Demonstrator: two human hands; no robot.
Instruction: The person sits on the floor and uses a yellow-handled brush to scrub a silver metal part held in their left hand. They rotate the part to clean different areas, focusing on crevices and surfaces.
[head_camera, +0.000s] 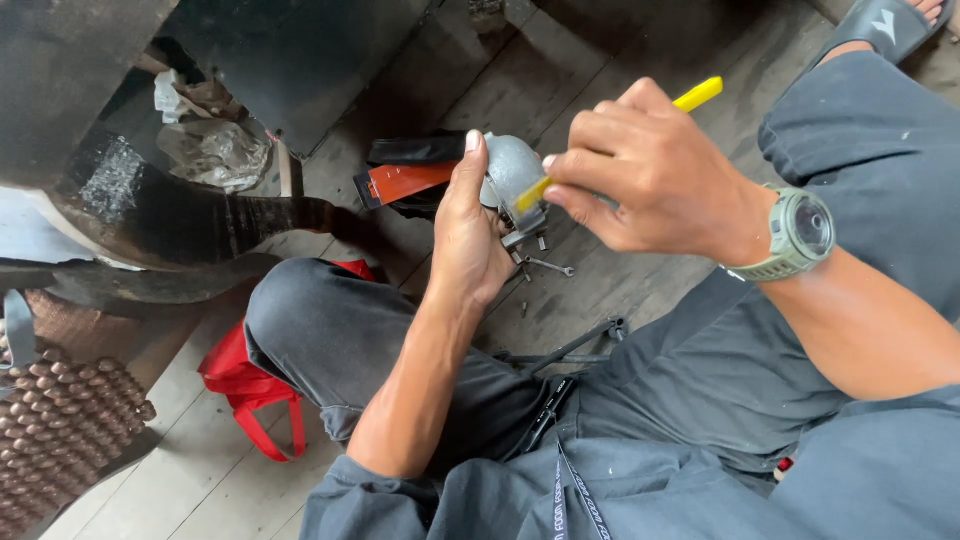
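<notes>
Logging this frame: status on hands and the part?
Left hand grips grey metal part. Right hand holds yellow-handled tool, tip on the part. Small wrench and loose bits on floor beneath; nothing blocking.

A small wrench (550, 266) lies on the floor (620, 280) just below the grinder (510, 175), bag (245, 385) at left.

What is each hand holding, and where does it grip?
The left hand grips the grey metal part by its side. The right hand pinches the yellow tool near its lower end.
</notes>
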